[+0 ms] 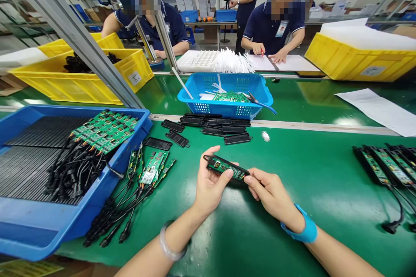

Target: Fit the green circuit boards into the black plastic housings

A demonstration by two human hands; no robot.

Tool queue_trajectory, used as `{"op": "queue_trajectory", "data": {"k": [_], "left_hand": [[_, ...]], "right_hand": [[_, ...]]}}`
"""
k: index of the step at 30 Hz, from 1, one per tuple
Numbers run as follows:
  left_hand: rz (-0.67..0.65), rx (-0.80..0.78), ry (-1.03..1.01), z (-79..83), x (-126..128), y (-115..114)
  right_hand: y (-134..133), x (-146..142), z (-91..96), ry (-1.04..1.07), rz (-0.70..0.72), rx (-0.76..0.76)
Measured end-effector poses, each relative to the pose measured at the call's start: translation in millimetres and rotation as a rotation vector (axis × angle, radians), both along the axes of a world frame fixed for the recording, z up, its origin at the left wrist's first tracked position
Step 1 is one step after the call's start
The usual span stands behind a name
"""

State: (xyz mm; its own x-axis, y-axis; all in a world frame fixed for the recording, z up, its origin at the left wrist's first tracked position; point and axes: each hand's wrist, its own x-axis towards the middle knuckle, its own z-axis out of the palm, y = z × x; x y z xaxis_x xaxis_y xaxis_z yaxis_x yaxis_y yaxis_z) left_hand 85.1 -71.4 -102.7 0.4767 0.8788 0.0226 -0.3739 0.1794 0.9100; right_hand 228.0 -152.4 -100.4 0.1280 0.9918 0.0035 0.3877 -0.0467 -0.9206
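Observation:
A green circuit board (pixel 224 168) with a small two-digit display lies in a narrow black plastic case (pixel 208 159) above the table. My left hand (pixel 211 181) wraps round the case from below and the left, its thumb pressing on the board's face. At the right end, the fingers of my right hand (pixel 268 188) pinch the case close to the red and yellow wires. Whether a cable trails from that end is hidden by the right hand. Just beyond lie several empty black case halves (pixel 237 138). Loose wired boards (pixel 154 166) rest to the left.
A blue tray (pixel 19 233) with boards and black cables stands at left. Behind the case halves is a blue basket (pixel 208 106) with cut strips and a tool. Filled cases (pixel 378 169) lie at right. A metal post (pixel 84 47) slants across the left. Co-workers (pixel 276 30) sit opposite.

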Motion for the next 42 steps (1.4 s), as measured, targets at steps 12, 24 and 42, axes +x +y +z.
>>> {"op": "queue_trajectory", "data": {"k": [12, 24, 42], "left_hand": [[-0.553, -0.149, 0.323, -13.5, -3.0, 3.1], [-0.592, -0.122, 0.314, -18.1, -3.1, 1.0], [-0.388, -0.114, 0.282, -13.5, -8.1, 25.3]], "right_hand": [[0.7, 3.4, -13.4, -0.525, 0.043, 0.445], [-0.9, 9.4, -9.7, -0.803, 0.106, 0.693], [68.3, 123.2, -19.2, -0.760, -0.373, 0.063]]}}
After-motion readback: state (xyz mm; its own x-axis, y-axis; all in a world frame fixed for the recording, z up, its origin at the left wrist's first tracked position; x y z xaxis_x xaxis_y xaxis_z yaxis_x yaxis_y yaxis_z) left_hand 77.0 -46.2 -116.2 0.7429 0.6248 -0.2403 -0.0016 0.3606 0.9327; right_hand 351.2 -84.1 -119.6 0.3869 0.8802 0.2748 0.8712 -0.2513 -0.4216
